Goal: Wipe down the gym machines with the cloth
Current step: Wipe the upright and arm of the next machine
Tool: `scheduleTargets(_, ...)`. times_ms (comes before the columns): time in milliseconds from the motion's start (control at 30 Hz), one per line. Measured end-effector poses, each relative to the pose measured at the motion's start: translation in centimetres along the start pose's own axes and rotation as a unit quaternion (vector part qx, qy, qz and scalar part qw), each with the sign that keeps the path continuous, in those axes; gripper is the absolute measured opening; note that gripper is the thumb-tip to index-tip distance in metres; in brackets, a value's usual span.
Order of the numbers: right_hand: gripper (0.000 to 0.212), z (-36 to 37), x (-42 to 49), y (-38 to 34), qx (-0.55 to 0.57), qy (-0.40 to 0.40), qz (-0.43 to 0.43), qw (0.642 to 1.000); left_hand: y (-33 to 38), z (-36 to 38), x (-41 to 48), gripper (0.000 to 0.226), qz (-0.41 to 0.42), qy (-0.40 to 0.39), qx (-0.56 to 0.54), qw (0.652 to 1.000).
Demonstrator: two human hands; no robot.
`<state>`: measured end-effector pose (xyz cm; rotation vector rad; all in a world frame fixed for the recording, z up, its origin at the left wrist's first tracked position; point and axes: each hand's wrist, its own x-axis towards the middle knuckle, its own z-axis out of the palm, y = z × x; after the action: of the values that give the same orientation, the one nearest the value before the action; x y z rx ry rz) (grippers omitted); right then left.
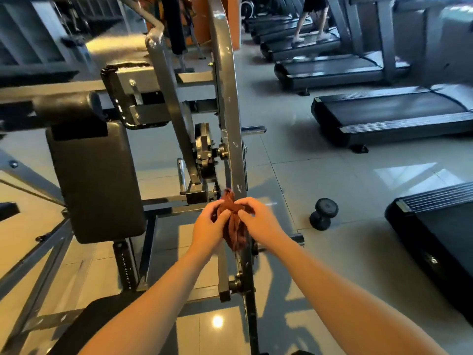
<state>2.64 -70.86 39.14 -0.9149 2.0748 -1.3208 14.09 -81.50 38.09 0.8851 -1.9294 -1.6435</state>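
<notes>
A view from a head-worn camera, looking down past two bare forearms in a gym. Both hands meet in the middle of the view, over the floor, and grip a bunched reddish-brown cloth (234,221) between them. The left hand (208,226) curls around the cloth's left side, thumb and fingers closed on the fabric. The right hand (258,219) pinches the cloth's right side, fingers folded over the top. The lower part of the cloth hangs loose below the hands.

Directly behind the cloth rises the tall grey metal upright (227,98) of a weight machine, scuffed in places; whether the cloth touches it cannot be told. To the left of the upright sits a black padded backrest (94,183) on the grey frame (158,90), with a pivot joint (204,152) between the two. A dark seat pad (102,319) shows at the bottom left.

The floor (345,180) is glossy pale tile with light reflections. A black dumbbell (323,213) lies on it to the right of the hands, well apart from them. Along the right side stands a row of black treadmills (389,111). On a far treadmill at the top, another person's legs (309,24) are visible, blurred.
</notes>
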Motion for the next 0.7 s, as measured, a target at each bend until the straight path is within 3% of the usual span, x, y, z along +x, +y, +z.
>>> scheduleTargets(100,0.02,-1.9,2.8,1.1,-0.024,0.032,-0.018,0.999,-0.3,1.7,1.9,0.022,0.02,0.072,0.016,0.997)
scheduleTargets(233,0.018,-4.8,7.7,2.6,0.028,0.041,-0.034,0.998,-0.1,5.4,5.8,0.03,0.025,0.18,0.058,0.982)
scheduleTargets(533,0.034,-9.0,15.0,4.2,-0.05,-0.187,-0.088,0.977,-0.7,14.1,10.1,0.026,-0.03,0.385,0.075,0.919)
scheduleTargets(700,0.045,-10.8,16.1,4.7,-0.092,-0.215,-0.106,0.966,-1.4,16.1,9.4,0.028,-0.062,0.444,0.105,0.887)
